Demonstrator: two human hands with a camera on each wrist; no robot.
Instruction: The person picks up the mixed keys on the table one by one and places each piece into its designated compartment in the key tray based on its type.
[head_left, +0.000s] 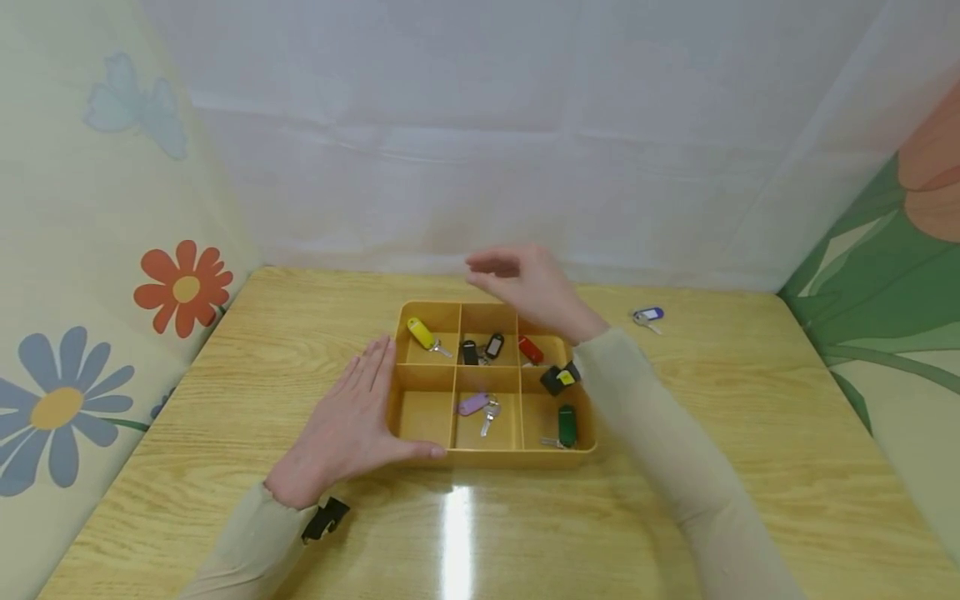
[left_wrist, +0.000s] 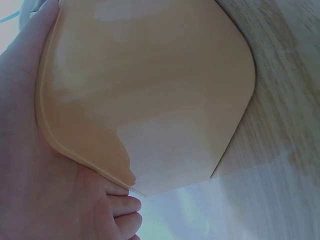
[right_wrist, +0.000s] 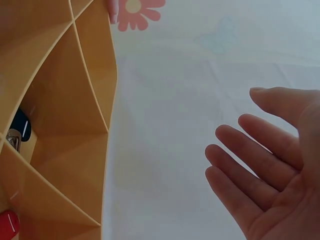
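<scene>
A yellow-orange six-compartment box [head_left: 487,457] stands on the table. My left hand [head_left: 347,423] rests against its front left corner, fingers straight along the left side and thumb on the front rim. In the left wrist view this hand [left_wrist: 55,185] touches the box wall [left_wrist: 150,95]. My right hand [head_left: 528,282] hovers beyond the back rim; the right wrist view shows its fingers [right_wrist: 260,150] loosely spread, holding nothing. Keys with tags lie inside: yellow [head_left: 421,333], black [head_left: 493,345], red [head_left: 530,349], purple [head_left: 474,404] and green [head_left: 567,426].
A key with a blue tag [head_left: 648,315] lies on the table [head_left: 720,400], to the right behind the box. A white cloth [head_left: 480,167] hangs behind the table. Flower-printed panels [head_left: 90,250] stand at both sides.
</scene>
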